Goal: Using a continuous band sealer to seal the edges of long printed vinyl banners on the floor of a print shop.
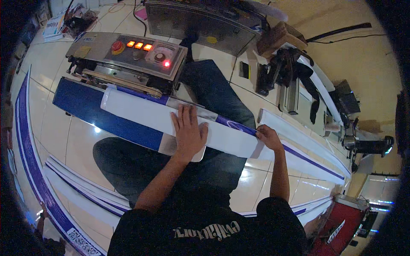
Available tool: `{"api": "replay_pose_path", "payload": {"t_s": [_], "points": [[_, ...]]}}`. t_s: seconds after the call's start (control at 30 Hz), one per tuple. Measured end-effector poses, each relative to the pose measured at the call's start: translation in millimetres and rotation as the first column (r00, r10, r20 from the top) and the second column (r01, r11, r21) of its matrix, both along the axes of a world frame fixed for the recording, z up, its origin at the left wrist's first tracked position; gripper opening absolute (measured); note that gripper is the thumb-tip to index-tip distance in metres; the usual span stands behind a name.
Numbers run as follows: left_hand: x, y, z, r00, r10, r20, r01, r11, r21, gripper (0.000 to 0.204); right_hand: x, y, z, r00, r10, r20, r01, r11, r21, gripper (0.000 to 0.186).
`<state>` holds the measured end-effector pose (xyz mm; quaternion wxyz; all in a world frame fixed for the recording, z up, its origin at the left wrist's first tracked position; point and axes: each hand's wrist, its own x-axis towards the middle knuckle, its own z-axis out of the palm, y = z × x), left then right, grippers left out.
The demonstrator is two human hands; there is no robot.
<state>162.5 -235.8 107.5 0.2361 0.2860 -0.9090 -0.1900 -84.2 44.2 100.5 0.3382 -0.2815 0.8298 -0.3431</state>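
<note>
A long white strip with a purple edge point(141, 106) lies across my lap, its left end along the front of a band sealer point(166, 57). My left hand point(188, 135) rests flat on the white face of this strip, fingers stretched toward the sealer. At the strip's purple edge, farther right, my right hand point(269, 137) pinches it between thumb and fingers. The sealer has a red knob, lit orange switches and a dial. Its blue conveyor belt point(106, 117) passes under the strip's left part.
More white-and-purple strips point(83, 194) lie on the tiled floor at left, and others point(303, 141) at right. A metal cabinet point(205, 30) stands behind the sealer. Black equipment point(282, 70) is at the back right, a red box point(341, 226) at lower right. Another person's hand point(42, 212) shows at lower left.
</note>
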Motion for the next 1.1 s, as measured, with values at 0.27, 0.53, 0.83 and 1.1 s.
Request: {"api": "replay_pose_path", "payload": {"t_s": [0.27, 0.53, 0.83, 1.1], "points": [[1, 2, 0, 0.997, -0.067, 0.037, 0.067, 0.998, 0.002, 0.067, -5, 14, -7, 1.0, 0.002, -0.029, -0.003, 0.999, -0.036, 0.019], [4, 1, -4, 0.996, -0.075, 0.051, 0.075, 0.997, -0.013, 0.067, 8, -5, 4, 0.998, -0.01, -0.064, 0.009, 1.0, -0.013, 0.02], [4, -1, -4, 0.997, -0.062, 0.055, 0.063, 0.998, -0.022, 0.068, 14, -23, 13, 0.988, 0.027, -0.153, -0.016, 0.997, 0.074, 0.024], [3, 2, -2, 0.998, -0.048, 0.037, 0.049, 0.998, -0.038, 0.069, 7, -41, 0, 0.96, 0.079, -0.27, -0.025, 0.98, 0.197, 0.025]]}}
